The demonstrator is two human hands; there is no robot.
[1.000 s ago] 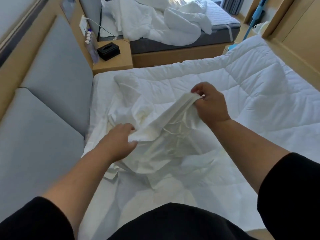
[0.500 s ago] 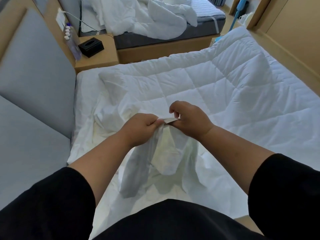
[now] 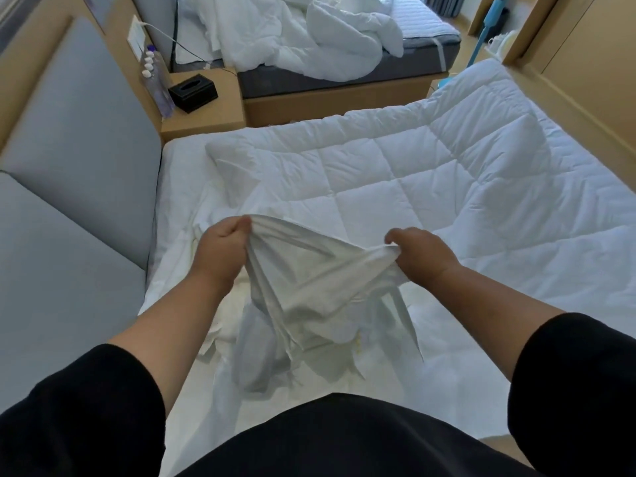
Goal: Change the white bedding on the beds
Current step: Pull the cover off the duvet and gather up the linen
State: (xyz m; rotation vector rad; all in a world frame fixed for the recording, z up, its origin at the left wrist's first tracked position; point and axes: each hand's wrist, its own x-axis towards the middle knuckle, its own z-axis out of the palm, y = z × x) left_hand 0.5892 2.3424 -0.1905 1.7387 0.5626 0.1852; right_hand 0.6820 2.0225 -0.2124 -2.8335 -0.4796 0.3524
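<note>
Both grips, left hand (image 3: 220, 249) and right hand (image 3: 421, 253), hold white cover (image 3: 320, 287). Quilt (image 3: 430, 173) uncovered; far bed (image 3: 309, 39) unmade. Judged early.

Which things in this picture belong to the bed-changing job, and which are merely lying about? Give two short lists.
Part of the job:
- white sheet, stretched between left hand and right hand
- quilted duvet on the near bed
- crumpled bedding on the far bed

Lying about:
- black tissue box on the nightstand
- water bottles
- blue mop handle
</note>
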